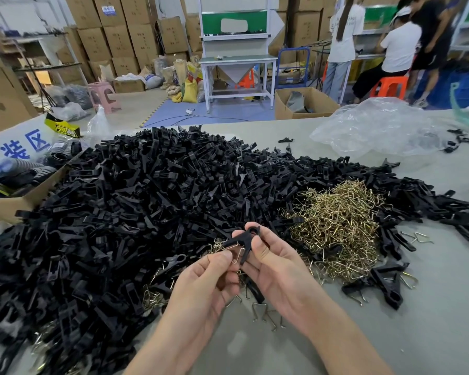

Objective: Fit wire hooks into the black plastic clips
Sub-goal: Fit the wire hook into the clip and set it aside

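Carton [14, 205] of dark parts [25, 174], left hand [201, 288] pinches hook [237, 256], right hand [276, 272] clip [245, 240]

Crumpled clear plastic bag [377, 125] is lying on the far right of the grey table [444, 307], and an open cardboard box [19, 204] is sitting at the left. Further back, a white workbench [237, 59] is standing on a blue floor mat [228, 110], a pink stool [103, 94] is sitting off to its left, stacked cartons [117, 36] are lining the wall, and a person [400, 47] is sitting on an orange stool [389, 86].
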